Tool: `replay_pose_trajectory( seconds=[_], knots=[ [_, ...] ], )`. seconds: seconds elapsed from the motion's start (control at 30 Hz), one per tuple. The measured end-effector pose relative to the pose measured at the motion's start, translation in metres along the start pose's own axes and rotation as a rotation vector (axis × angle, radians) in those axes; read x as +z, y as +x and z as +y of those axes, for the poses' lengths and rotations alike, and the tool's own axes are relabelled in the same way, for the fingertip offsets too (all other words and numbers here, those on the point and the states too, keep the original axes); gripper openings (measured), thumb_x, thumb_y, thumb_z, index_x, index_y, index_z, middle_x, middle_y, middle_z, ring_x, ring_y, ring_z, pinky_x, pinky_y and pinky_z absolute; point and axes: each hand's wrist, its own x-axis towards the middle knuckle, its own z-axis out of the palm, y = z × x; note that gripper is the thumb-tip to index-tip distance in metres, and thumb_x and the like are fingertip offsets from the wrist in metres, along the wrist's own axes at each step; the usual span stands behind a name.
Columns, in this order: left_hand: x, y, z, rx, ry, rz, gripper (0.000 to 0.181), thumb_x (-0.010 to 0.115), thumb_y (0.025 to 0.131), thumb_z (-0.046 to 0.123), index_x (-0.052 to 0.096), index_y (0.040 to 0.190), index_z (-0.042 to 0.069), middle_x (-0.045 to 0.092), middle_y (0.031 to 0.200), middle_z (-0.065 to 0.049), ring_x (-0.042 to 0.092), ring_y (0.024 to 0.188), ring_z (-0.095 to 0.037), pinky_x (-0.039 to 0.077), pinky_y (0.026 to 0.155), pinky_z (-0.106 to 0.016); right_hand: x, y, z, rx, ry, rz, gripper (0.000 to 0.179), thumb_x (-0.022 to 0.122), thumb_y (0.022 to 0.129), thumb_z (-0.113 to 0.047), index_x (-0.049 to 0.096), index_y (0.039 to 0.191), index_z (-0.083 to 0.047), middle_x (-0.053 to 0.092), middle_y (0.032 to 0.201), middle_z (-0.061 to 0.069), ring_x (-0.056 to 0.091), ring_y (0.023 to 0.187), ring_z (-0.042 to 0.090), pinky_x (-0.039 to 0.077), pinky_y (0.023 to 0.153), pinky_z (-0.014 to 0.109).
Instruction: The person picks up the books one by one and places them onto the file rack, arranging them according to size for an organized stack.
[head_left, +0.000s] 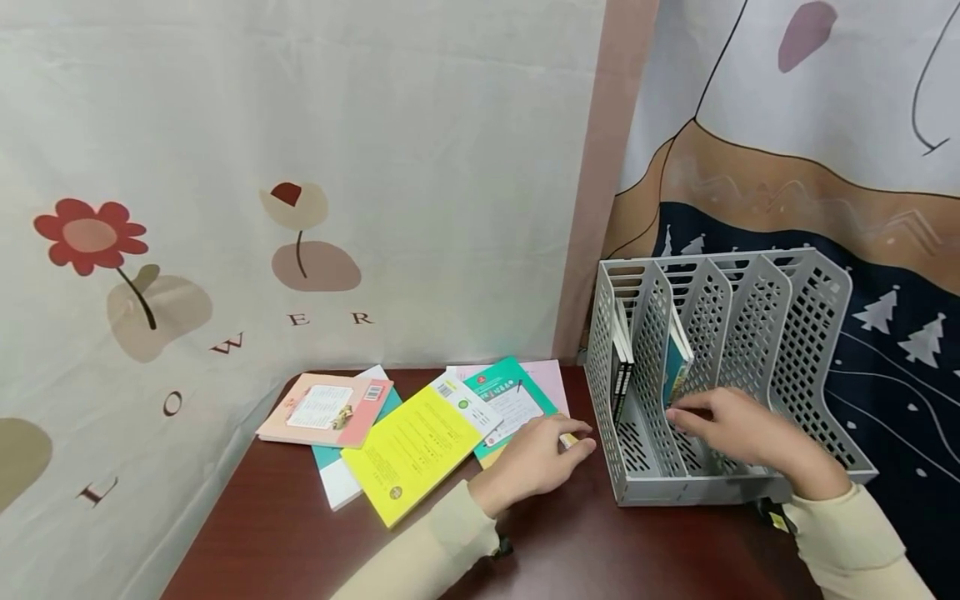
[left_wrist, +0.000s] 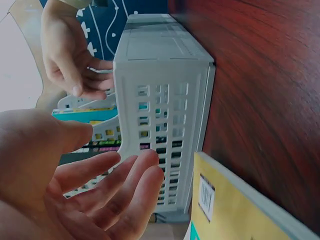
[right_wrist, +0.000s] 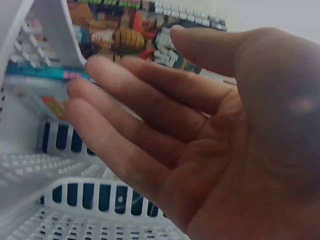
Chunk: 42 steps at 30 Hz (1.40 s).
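A grey file rack with slanted, perforated dividers stands at the right of the table. My right hand is inside its front, fingertips beside a teal-covered book standing in the second compartment from the left. In the right wrist view that hand's fingers are loosely extended, with nothing in the palm. Spiral-bound books lean in the leftmost compartment. My left hand hovers left of the rack, fingers relaxed and holding nothing, over the lower end of a green and yellow book.
Left of the rack, a yellow book overlaps a white and teal book. A pink book lies partly on the latter. A pale pink sheet or cover shows behind the green book. A printed curtain hangs behind the table.
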Motion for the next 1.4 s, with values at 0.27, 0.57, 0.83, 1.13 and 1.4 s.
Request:
replay_pose_trajectory(
  seconds=[0.27,0.57,0.83,1.13,1.4],
  knots=[
    [-0.012,-0.02,-0.017,-0.009,-0.006,0.048,0.031,0.068,0.11,0.04,0.083,0.127,0.019,0.083,0.116,0.006,0.062,0.071,0.005,0.052,0.075,-0.021,0.017,-0.004,-0.015,-0.13,-0.011,0.119,0.028,0.07,0.11,-0.028,0.081,0.129,-0.01,0.082,0.112,-0.004,0.068,0.088,0.0,0.058,0.075,0.028],
    [-0.039,-0.048,-0.052,-0.075,-0.026,0.115,0.033,0.067,0.111,0.037,0.082,0.129,0.013,0.083,0.115,0.001,0.054,0.061,-0.003,0.05,0.067,-0.024,0.037,-0.002,-0.042,-0.29,0.092,0.177,0.02,0.07,0.11,-0.022,0.083,0.123,-0.014,0.083,0.112,-0.004,0.062,0.084,-0.007,0.058,0.076,0.027],
    [-0.064,-0.068,-0.081,-0.218,-0.047,0.168,0.034,0.071,0.109,0.035,0.08,0.133,0.014,0.077,0.097,-0.001,0.051,0.055,-0.008,0.043,0.055,-0.023,0.065,0.006,-0.058,-0.359,0.139,0.077,0.021,0.067,0.112,-0.029,0.084,0.119,-0.018,0.083,0.115,-0.002,0.069,0.095,-0.003,0.062,0.08,0.029],
    [-0.098,-0.102,-0.114,-0.437,0.082,0.241,0.038,0.072,0.108,0.037,0.075,0.138,0.014,0.079,0.12,-0.005,0.069,0.087,-0.012,0.053,0.07,-0.03,0.096,0.03,-0.087,-0.385,0.103,0.049,0.021,0.068,0.112,-0.027,0.085,0.114,-0.015,0.083,0.113,-0.007,0.074,0.103,0.002,0.064,0.09,0.036],
    [-0.116,-0.143,-0.14,-0.593,0.143,0.2,0.059,0.066,0.109,0.045,0.061,0.151,0.004,0.071,0.134,-0.019,0.073,0.097,-0.021,0.059,0.079,-0.043,0.127,0.07,-0.121,-0.325,0.131,0.054,0.026,0.067,0.111,-0.025,0.083,0.124,-0.008,0.084,0.117,-0.001,0.075,0.1,0.008,0.062,0.088,0.033]
  ],
)
